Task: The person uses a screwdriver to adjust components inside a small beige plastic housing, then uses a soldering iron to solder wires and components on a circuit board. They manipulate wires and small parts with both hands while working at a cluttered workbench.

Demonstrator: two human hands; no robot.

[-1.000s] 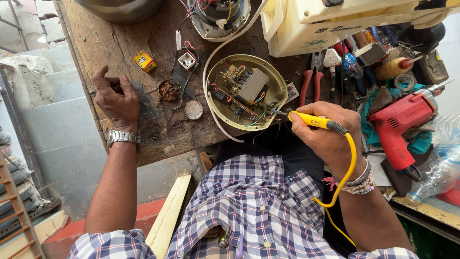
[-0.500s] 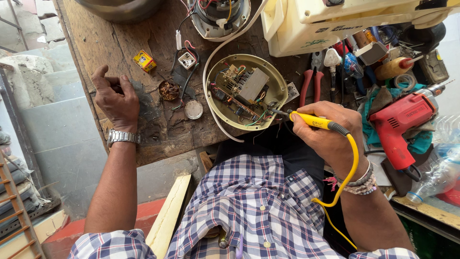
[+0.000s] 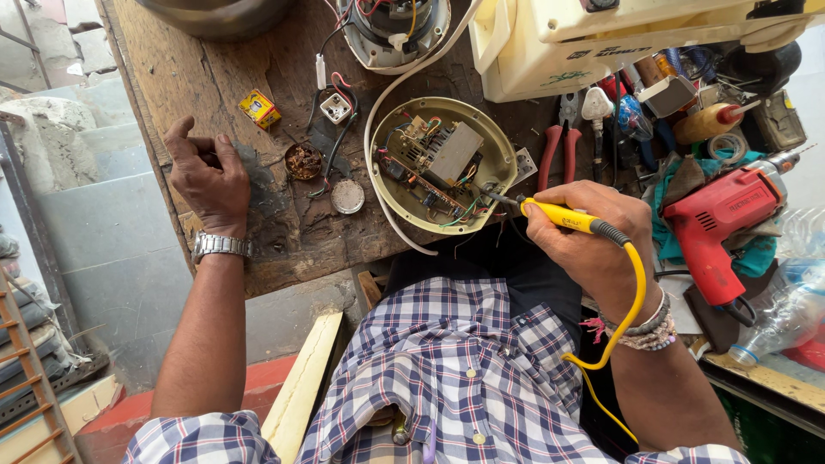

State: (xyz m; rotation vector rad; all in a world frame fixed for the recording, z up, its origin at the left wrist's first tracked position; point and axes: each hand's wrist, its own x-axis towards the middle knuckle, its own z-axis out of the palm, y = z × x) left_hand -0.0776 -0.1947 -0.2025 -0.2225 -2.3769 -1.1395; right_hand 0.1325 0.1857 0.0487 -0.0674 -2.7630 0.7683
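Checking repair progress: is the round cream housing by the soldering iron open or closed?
Open: the round cream housing lies uncovered, its circuit board and wires exposed.

Small yellow box (image 3: 259,108) on worn wooden tabletop (image 3: 198,77), just up from left hand (image 3: 209,176). White plug (image 3: 335,107), round tin of brown bits (image 3: 302,161) and silver disc (image 3: 347,196) between the two hands. Red-handled pliers (image 3: 559,146) just above right hand (image 3: 584,241). Red power drill (image 3: 726,215) to its right, lying on teal cloth (image 3: 756,249). Cream appliance housing (image 3: 619,43) farther up.
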